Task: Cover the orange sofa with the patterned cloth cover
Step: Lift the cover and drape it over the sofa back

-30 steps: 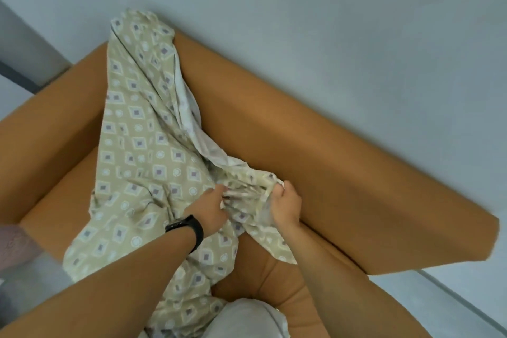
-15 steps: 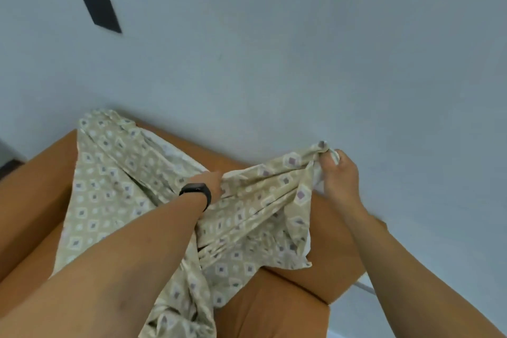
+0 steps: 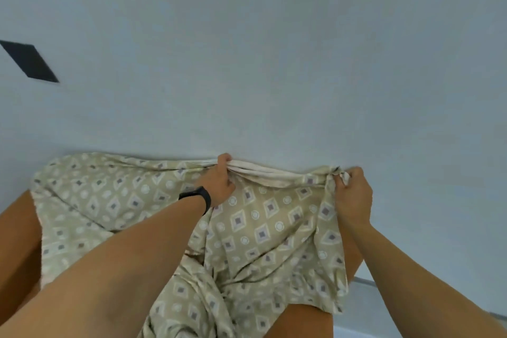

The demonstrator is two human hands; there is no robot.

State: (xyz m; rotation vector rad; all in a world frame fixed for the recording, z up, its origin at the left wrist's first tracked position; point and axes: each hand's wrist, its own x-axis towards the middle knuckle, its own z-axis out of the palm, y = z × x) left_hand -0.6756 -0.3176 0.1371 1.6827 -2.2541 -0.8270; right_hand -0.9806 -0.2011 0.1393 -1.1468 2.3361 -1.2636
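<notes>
The beige patterned cloth cover (image 3: 263, 230) with diamond and circle print hangs over the backrest of the orange sofa (image 3: 16, 241), against the wall. My left hand (image 3: 219, 181), a black band on its wrist, grips the cloth's bunched top edge near the middle of the backrest. My right hand (image 3: 352, 195) grips the gathered top edge further right, at the backrest's right end. The cloth hides most of the backrest and seat. Orange upholstery shows at the left, at the bottom and beside my right forearm.
A plain pale wall (image 3: 274, 63) rises right behind the sofa. A dark diamond-shaped patch (image 3: 28, 62) sits on it at the upper left. Light floor (image 3: 365, 302) shows at the lower right.
Both hands have lifted the cloth from the seat up onto the top of the backrest and moved apart, the right hand going right. The view has tilted up toward the wall.
</notes>
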